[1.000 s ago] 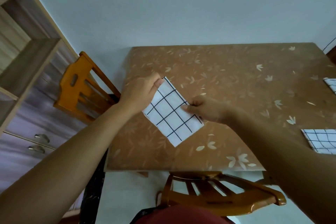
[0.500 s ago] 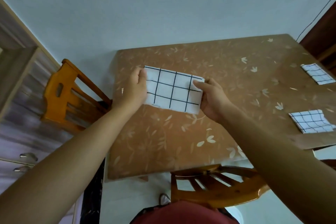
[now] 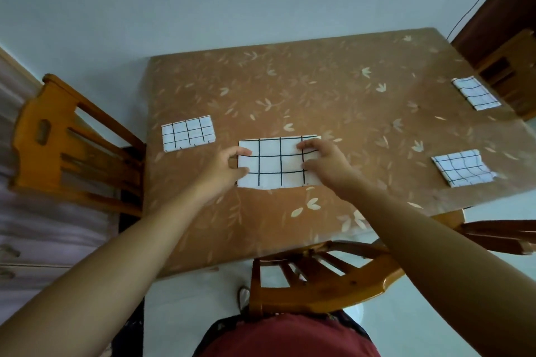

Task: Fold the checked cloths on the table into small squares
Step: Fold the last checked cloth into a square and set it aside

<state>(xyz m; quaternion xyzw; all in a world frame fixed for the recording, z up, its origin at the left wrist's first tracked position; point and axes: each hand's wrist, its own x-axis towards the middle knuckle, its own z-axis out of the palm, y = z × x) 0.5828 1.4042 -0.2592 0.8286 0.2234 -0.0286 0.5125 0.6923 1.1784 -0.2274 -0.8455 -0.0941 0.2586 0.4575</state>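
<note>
Four checked cloths lie on the table (image 3: 333,113), and three wooden chairs stand around it. The middle cloth (image 3: 277,164) is a folded rectangle lying flat on the near half of the table, its long axis running left to right, with three grid squares across its short side. The left hand (image 3: 224,168) pinches its left edge, thumb on top and fingers curled at the edge. The right hand (image 3: 327,164) covers its right end, fingers bent and pressing down on the top corner with the thumb lower on the same end.

The left cloth (image 3: 188,133) lies flat near the table's left edge, far-left of the held one and apart from it, also a rectangle with its long side left to right. The near-right cloth (image 3: 462,167) sits well apart by the right near edge, roughly square and a little rumpled. The far-right cloth (image 3: 477,93) lies at the far right edge, tilted.

The left chair (image 3: 69,148) stands against the table's left side, the near chair (image 3: 316,281) is tucked under the near edge, and the right chair (image 3: 510,72) is beyond the far right corner. Nothing lies between the hands and the middle cloth.
</note>
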